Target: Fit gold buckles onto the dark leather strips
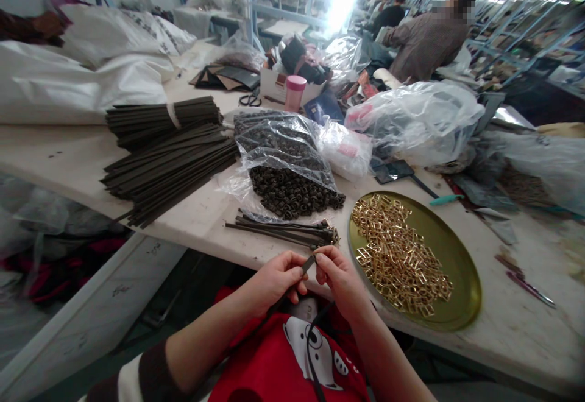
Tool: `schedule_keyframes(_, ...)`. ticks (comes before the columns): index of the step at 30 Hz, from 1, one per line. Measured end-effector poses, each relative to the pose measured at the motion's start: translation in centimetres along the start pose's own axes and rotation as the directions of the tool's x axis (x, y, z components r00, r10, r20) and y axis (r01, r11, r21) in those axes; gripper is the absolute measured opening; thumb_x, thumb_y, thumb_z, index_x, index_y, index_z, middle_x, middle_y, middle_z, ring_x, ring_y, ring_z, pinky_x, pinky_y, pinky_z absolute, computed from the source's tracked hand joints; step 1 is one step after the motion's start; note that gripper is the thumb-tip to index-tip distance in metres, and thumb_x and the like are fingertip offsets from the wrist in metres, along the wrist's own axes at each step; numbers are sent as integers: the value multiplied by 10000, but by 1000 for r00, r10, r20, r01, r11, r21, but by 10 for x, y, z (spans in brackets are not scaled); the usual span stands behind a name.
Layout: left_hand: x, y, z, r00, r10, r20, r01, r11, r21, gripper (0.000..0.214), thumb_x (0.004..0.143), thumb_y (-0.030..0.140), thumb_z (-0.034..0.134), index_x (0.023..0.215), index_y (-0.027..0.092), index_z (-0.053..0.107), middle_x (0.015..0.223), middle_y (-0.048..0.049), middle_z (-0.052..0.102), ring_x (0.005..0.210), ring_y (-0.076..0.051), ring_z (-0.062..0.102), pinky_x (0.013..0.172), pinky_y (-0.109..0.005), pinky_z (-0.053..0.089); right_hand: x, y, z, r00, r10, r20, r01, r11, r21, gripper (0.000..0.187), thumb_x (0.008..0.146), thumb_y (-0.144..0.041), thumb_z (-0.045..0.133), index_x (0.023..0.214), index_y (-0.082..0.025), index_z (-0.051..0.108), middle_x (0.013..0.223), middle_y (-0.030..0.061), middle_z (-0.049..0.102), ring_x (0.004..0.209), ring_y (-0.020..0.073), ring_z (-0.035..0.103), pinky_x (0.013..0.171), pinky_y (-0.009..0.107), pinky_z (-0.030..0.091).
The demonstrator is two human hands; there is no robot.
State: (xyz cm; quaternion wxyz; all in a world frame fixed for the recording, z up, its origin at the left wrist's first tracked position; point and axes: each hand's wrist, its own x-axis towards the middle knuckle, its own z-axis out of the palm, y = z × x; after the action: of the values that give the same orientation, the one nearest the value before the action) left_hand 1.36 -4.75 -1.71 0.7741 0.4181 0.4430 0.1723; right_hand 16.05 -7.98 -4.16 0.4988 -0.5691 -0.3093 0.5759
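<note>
My left hand point(276, 280) and my right hand point(338, 277) meet at the table's near edge, both pinched on one thin dark strap point(309, 263); the strap's free end hangs down over my red top. Just beyond my fingers lies a small bundle of dark straps point(278, 230) with metal ends. A round brass tray point(461, 268) holding several gold buckles point(397, 256) sits right of my right hand. A clear bag spilling small dark rings point(292, 192) lies behind the bundle.
A big pile of dark straps point(169, 158) covers the table's left. Plastic bags point(411, 119), a pink-lidded cup point(295, 91), scissors point(250, 100) and a box stand farther back. Large white sacks point(82, 79) lie left. Another person point(425, 39) sits at the far right.
</note>
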Motion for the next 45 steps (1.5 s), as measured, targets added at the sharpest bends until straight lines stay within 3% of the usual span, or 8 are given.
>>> schedule_keyframes(10,3,-4,0,1000,3,17,-2,999,-50,98,763,209,518,836,146,503,607,39,563,450,-52,503,431,-154,395,-1,2,0,1000,22,6,-22,1000,-10,243,724,-419,609,774,-193,537,487,-78,414,455,87,343,482,226,272)
schedule_keyframes(16,6,-12,-1,997,63,-38,-64,998,-29,185,761,319,538,737,156,452,493,56,518,423,-63,473,413,-158,380,-5,1,3,998,-1,64,0,1000,16,261,731,-435,610,806,-199,529,506,-72,441,472,84,377,502,222,299)
schedule_keyframes(21,6,-13,0,988,134,-77,-125,986,113,177,760,321,506,697,174,431,442,84,457,354,-53,391,360,-155,297,-8,0,5,996,-30,85,32,999,-23,260,731,-443,606,808,-208,525,545,-63,447,489,92,395,499,226,323)
schedule_keyframes(27,6,-15,4,951,282,-124,-231,918,322,156,765,300,498,681,175,456,466,79,455,403,-72,430,399,-174,311,-12,-4,8,988,-114,105,130,978,-165,214,715,-406,625,752,-212,543,637,-31,500,568,117,450,524,238,359)
schedule_keyframes(30,3,-14,-1,970,242,-33,-222,930,291,151,783,318,477,749,170,475,521,65,494,425,-77,451,403,-172,329,-10,-7,-1,988,-89,127,109,982,-155,232,726,-428,610,771,-211,542,594,-41,483,539,109,433,516,237,354)
schedule_keyframes(34,-6,-6,-12,981,147,123,-183,911,371,182,812,326,429,745,167,484,571,46,526,416,-67,451,396,-163,328,-5,-10,-13,987,-161,22,163,976,-142,210,762,-412,589,809,-210,555,552,-54,457,519,98,407,524,234,339)
schedule_keyframes(40,-12,5,-12,967,231,104,-253,849,464,220,844,327,384,709,173,464,535,51,485,419,-71,420,410,-171,314,-8,-4,3,995,-59,80,60,998,2,257,713,-428,634,796,-198,556,573,-49,479,500,84,401,500,224,331)
schedule_keyframes(45,-12,3,-12,968,210,135,-248,862,441,223,866,345,364,777,169,469,544,71,407,449,-70,350,427,-177,278,-11,-8,8,993,-113,-21,113,994,3,261,695,-415,650,784,-187,560,564,-52,461,505,83,401,500,220,339)
